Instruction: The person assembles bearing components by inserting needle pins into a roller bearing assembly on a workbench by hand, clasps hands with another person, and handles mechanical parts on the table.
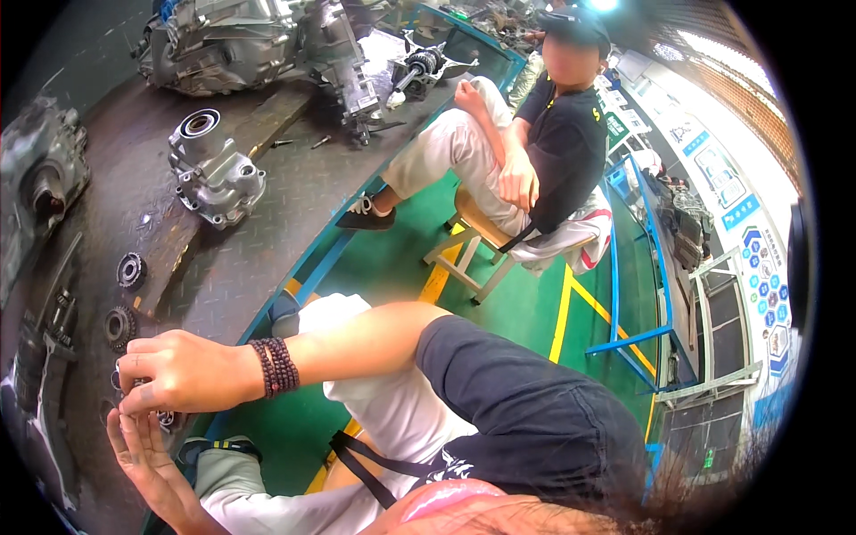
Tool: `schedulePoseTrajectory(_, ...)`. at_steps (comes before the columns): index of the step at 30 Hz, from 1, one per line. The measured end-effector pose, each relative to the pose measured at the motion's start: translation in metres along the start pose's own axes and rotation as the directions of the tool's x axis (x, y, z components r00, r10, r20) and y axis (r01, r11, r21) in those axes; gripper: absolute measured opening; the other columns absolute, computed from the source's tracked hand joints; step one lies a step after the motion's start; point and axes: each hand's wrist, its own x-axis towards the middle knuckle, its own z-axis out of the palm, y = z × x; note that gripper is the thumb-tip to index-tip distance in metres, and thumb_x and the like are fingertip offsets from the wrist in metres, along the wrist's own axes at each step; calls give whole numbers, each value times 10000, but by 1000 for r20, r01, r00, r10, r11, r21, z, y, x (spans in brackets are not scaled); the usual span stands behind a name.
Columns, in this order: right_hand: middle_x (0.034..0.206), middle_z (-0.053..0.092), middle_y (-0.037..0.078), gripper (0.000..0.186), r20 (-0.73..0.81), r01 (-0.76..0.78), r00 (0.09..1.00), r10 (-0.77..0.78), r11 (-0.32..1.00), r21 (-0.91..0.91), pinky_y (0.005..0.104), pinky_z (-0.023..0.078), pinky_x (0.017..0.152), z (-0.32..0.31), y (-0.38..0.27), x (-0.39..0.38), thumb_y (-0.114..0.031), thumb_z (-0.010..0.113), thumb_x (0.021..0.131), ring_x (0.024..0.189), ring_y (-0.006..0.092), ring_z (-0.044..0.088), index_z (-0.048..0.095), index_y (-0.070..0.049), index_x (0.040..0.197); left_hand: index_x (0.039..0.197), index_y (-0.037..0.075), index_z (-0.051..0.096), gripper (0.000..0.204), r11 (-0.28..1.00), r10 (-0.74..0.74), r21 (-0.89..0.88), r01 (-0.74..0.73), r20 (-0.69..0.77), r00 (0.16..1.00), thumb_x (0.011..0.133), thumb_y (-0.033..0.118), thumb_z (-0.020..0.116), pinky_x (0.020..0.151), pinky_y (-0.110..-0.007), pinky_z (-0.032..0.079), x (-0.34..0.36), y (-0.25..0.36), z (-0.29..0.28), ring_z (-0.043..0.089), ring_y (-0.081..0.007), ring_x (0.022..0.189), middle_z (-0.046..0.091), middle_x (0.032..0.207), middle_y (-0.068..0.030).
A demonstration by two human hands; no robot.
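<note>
My right hand (189, 373) reaches across from the right, a dark beaded bracelet (274, 367) round its wrist. Its fingers are curled in, and what they hold, if anything, is hidden. Just below it, my left hand (152, 468) is raised with its fingers stretched out, their tips against or very near the right fingers. Small metal parts (166, 419) show partly between the hands, too covered to name. Next to my right hand a toothed gear (119, 328) lies on the dark metal workbench (241, 267), with a smaller gear (132, 269) farther along.
A cast metal housing (214, 178) stands mid-bench, beyond the gears. Large gearbox casings (223, 49) fill the far end, and more castings (40, 187) line the left. A seated person (562, 134) is on a stool (477, 241) beside the bench. A blue-framed table (664, 267) stands at right.
</note>
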Motion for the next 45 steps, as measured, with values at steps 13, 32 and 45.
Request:
schedulePoseTrajectory(13,852,613,78,138,-56,-150,985,163,970,193,361,502,603,5,-9,4,-131,735,794,768,228,596,693,-30,877,1116,-55,663,213,821,270,531,-209,-38,962,972,98,629,891,-291,497,-4,10,15,635,-160,939,686,1007,-100)
schedulePoseTrajectory(32,733,713,112,240,528,-733,679,510,514,446,287,518,591,-17,7,6,-193,730,856,638,135,655,729,39,919,909,-17,732,176,43,509,772,-634,529,679,740,-51,764,820,-380,494,-3,23,30,611,-266,872,661,845,-93)
schedulePoseTrajectory(45,751,696,29,214,690,-842,516,507,149,519,237,465,578,-14,8,5,-224,706,909,627,62,558,752,-16,923,973,-7,680,112,-57,516,794,-605,542,663,873,43,691,833,-388,502,-9,25,33,625,-278,934,652,964,-121)
